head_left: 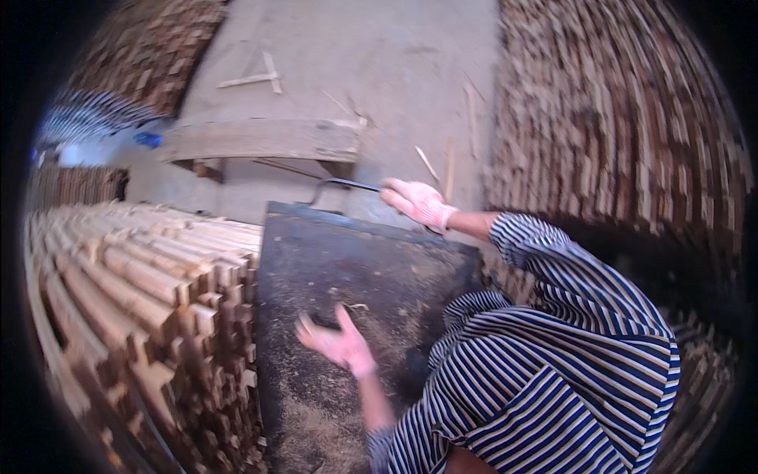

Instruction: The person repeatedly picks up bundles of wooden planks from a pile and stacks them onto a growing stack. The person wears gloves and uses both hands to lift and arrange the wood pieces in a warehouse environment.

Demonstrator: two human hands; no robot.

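My right hand point(418, 204), in a pale pink work glove, closes over the thin dark metal handle point(347, 183) at the far edge of a dark flat platform point(367, 253). The platform is dusted with sawdust and small chips. My left hand point(339, 344), gloved in the same colour, hovers above the platform's middle with thumb and fingers apart and nothing in it; its fingers are slightly blurred. Near its thumb is a thin curled wood shaving point(357, 306). Part of the right hand's grip is hidden behind the glove.
Stacked pale wooden strips point(150, 276) rise close along the platform's left side. A tall wall of stacked timber point(592, 110) stands at the right. Beyond the handle is a low wooden bench point(260, 141), with loose wood slivers point(426, 162) on the concrete floor point(379, 47).
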